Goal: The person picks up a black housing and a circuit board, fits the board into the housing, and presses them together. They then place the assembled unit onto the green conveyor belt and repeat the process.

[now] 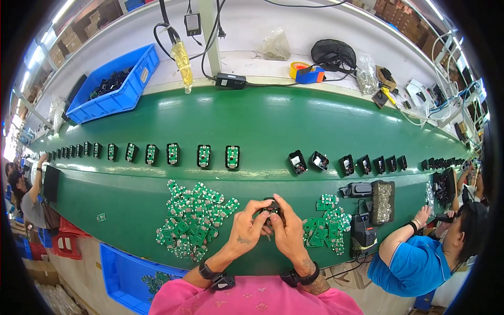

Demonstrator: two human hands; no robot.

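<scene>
Both of my hands meet over the green bench around a small black plastic case [272, 206]. My left hand [244, 229] grips its left side, and my right hand [288, 232] closes on the right. Both thumbs press down into the case, so most of its inside is hidden. A large pile of green circuit boards [191, 223] lies beside my left hand. Beside my right hand is a smaller heap of circuit boards [326, 226]. Beyond my hands runs a row of black cases; those to the left hold a green board [232, 156], while those to the right [297, 162] show wires and white parts.
A blue bin [113, 86] of black parts stands at the back left, another blue bin [123, 273] below the bench edge. Right of me are a tray of small metal parts [384, 202], a black device [363, 231] and a co-worker in blue [415, 265]. Another person [37, 194] works far left.
</scene>
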